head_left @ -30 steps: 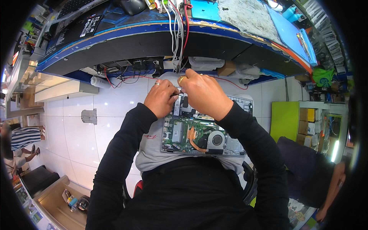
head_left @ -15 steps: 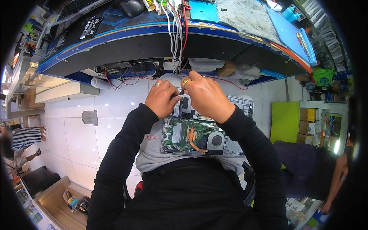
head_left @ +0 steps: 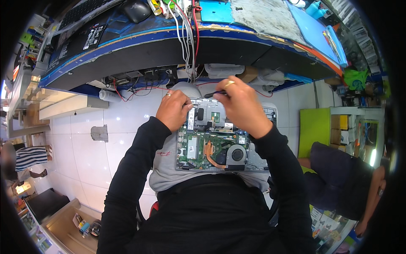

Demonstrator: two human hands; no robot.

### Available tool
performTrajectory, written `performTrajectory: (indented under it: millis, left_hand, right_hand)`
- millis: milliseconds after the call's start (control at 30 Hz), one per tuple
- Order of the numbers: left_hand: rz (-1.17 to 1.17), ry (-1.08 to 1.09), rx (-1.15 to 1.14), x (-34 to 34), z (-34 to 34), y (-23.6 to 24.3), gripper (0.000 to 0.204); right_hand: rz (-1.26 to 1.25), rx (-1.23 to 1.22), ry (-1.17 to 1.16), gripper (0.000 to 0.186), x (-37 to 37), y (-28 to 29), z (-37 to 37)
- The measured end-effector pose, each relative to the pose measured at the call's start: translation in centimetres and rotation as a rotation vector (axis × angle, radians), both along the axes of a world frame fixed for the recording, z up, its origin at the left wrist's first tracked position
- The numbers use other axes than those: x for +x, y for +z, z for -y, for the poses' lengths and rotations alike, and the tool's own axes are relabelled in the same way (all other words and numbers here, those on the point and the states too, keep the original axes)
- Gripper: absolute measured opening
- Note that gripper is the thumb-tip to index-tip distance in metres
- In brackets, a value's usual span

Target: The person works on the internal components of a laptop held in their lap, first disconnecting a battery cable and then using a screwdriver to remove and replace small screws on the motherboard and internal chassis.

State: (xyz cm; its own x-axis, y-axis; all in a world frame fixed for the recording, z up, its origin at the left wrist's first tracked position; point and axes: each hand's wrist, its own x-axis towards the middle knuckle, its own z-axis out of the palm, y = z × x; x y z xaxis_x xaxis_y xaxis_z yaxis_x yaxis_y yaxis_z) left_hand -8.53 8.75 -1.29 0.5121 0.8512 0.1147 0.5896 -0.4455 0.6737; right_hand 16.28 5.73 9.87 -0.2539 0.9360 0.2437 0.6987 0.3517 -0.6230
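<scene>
Near the bench (head_left: pixel 228 50), a laptop (head_left: pixel 222 137) bares green circuitry (head_left: pixel 216 146); right grip (head_left: pixel 244 103) holds a dark tool (head_left: pixel 209 95), left grip (head_left: pixel 172 110) unclear

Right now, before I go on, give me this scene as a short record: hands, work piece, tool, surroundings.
Left hand: at the laptop's far left corner, fingertips bent; grip unclear
Right hand: holding a slim dark tool
Tool position: at the laptop's far edge; contact cannot be told
Work piece: opened laptop, inner parts bare, lying on the person's lap
Parts showing: round fan, copper heat pipe
Ahead: workbench with a black mouse on top
</scene>
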Motion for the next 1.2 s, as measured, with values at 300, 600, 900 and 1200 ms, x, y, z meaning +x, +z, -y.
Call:
performTrajectory:
  millis: [300, 600, 900, 1200]
  left_hand:
    - [0.097, 0.063, 0.223, 0.1, -0.6, 3.0, 0.009]
    - [0.060, -0.119, 0.936, 11.0, -12.0, 18.4, 0.008]
    - [-0.899, -0.189, 0.768, 21.5, -29.5, 21.3, 0.012]
    - [-1.077, -0.274, 0.737, 22.2, -32.7, 19.9, 0.013]
  right_hand:
    - [-0.595, -0.330, -0.492, 0.012, 8.4, -1.5, 8.2]
    - [-0.727, -0.377, -0.689, 0.013, 13.2, -3.5, 16.8]
    - [-0.577, -0.207, -0.600, 0.013, 12.5, -2.3, 16.9]
    - [-0.614, -0.184, -0.627, 0.013, 13.3, -1.5, 17.5]
